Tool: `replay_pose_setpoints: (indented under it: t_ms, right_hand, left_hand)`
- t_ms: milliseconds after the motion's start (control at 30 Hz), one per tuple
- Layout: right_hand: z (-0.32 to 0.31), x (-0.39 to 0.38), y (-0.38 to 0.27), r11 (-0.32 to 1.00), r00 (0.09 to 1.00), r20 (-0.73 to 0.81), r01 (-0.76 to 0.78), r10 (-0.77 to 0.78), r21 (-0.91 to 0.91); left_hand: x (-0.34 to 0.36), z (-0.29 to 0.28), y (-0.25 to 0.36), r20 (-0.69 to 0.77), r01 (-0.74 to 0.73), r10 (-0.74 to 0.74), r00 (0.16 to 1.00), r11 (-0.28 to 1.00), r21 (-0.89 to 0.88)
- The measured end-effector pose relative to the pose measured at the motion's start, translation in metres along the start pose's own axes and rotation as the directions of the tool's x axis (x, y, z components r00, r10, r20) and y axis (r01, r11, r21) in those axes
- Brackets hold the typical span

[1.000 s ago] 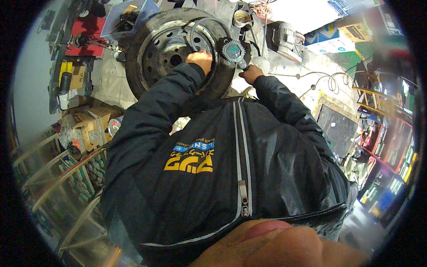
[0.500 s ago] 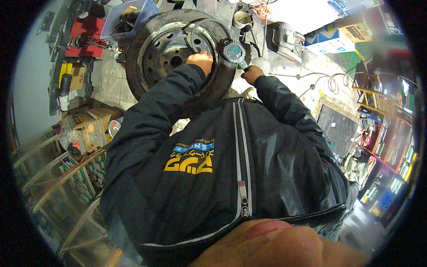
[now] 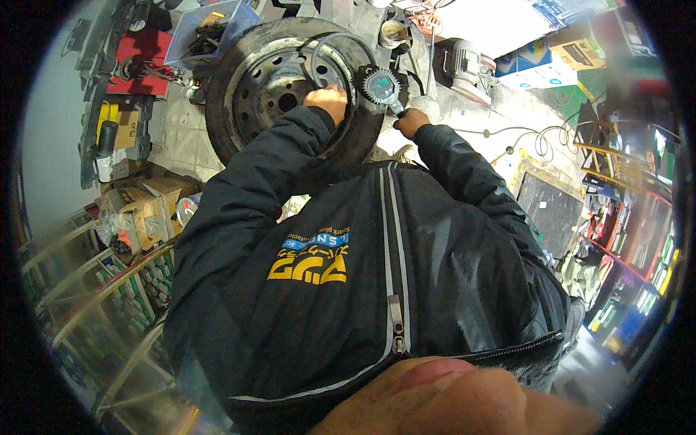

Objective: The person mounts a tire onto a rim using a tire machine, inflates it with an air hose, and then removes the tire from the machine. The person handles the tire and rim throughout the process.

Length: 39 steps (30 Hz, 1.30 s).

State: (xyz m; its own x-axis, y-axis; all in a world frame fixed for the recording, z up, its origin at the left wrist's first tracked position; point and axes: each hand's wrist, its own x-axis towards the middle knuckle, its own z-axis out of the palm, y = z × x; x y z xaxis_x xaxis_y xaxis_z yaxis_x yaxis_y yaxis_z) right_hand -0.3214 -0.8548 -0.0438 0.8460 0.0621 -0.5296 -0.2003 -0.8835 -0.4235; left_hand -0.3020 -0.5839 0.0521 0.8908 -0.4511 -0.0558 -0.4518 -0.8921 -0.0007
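Observation:
A black tyre [image 3: 230,127] on a worn steel rim [image 3: 264,87] lies in front of me. On the rim's right side my left hand [image 3: 330,101] is closed round the end of a dark air hose [image 3: 316,54]; the tip it grips is hidden. That hose arches over the tyre to a digital tyre inflator gauge [image 3: 380,85], round with a ridged edge and a lit display. My right hand [image 3: 412,122] is wrapped round the gauge's handle, just past the tyre's right edge.
At the far left stand a clear plastic bin [image 3: 206,32] of tools and a red case [image 3: 138,61]. A grey motor-like machine [image 3: 464,69] sits at the far right, near cardboard boxes [image 3: 578,51]. A thin cable [image 3: 536,134] trails across the floor on the right.
The gauge's lit display reads differently and its face has turned or shifted slightly. Both hands keep their grips in nearly the same places.

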Motion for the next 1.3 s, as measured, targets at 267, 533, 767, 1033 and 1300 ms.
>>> replay_pose_setpoints:
  t_ms: [267, 533, 767, 1033, 1300]
  right_hand:
    - [0.000, 0.002, 0.003, 1.000, 0.998, 0.058, 0.008, -0.009, 0.009]
    - [-0.002, 0.001, 0.001, 1.000, 0.999, 0.042, 0.006, -0.006, -0.012]
    - [-0.003, 0.000, 0.000, 0.999, 0.999, 0.040, 0.022, -0.021, -0.032]
    - [-0.005, -0.002, -0.003, 1.000, 1.000, 0.026, 0.017, -0.016, -0.017]
    - [-0.007, -0.005, -0.003, 0.998, 0.998, 0.035, 0.050, -0.050, -0.022]
  left_hand:
    - [-0.001, -0.005, 0.004, -0.012, 0.003, -0.003, 1.000, 0.999, 0.047]
    - [0.001, -0.002, 0.003, 0.025, 0.015, -0.016, 1.000, 0.998, 0.060]
    - [0.001, -0.006, 0.003, 0.059, 0.007, -0.008, 0.998, 1.000, 0.029]
    - [0.001, -0.016, 0.006, 0.108, 0.031, -0.028, 0.994, 0.999, -0.020]
    - [0.002, -0.014, 0.006, 0.104, 0.032, -0.031, 0.994, 0.999, -0.006]
